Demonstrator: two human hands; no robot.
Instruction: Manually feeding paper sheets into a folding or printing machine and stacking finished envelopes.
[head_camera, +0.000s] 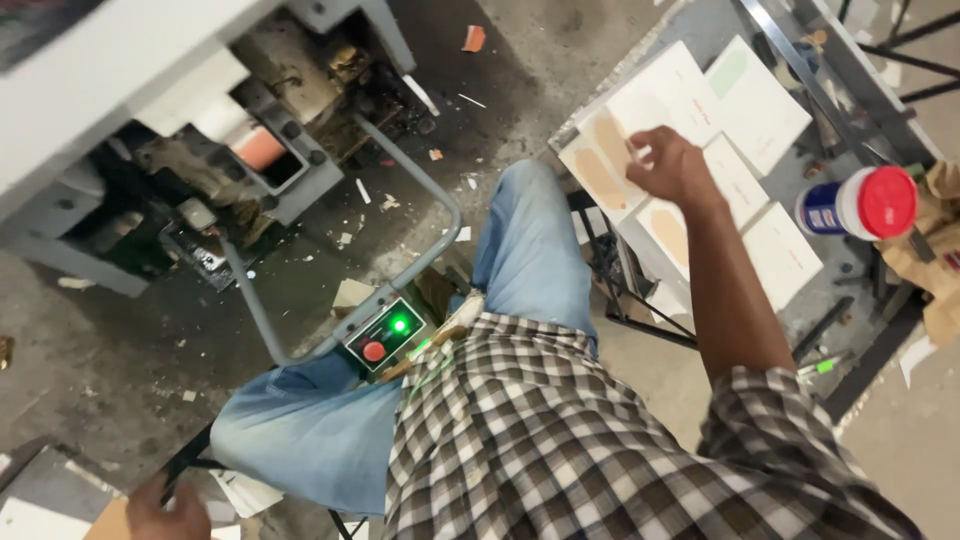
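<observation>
Cards (668, 105), white with tan and green patches, spread in rows over the near-left corner of a grey metal table (700, 20), some overlapping. Right hand (672, 166) down on one near that corner, fingers curled on its edge and pinching it, as far as can be made out. Likely light, thin, fairly stiff, prone to bending or creasing; best taken by an edge or corner, lifted flat, not by the printed face. Jar (860, 204) with a red lid lying on its side toward the right edge, well apart from the hand. Left hand (165, 512) low at the bottom edge of view, closed around a dark bar beside more pale sheets; what exactly, cannot tell. Between the knees, a small control box (385, 335) with a lit green lamp and a red button, mounted on a bent grey tube (430, 175). Beyond, a grimy machine (240, 130). Concrete floor (90, 350), dusty, littered with paper scraps.
</observation>
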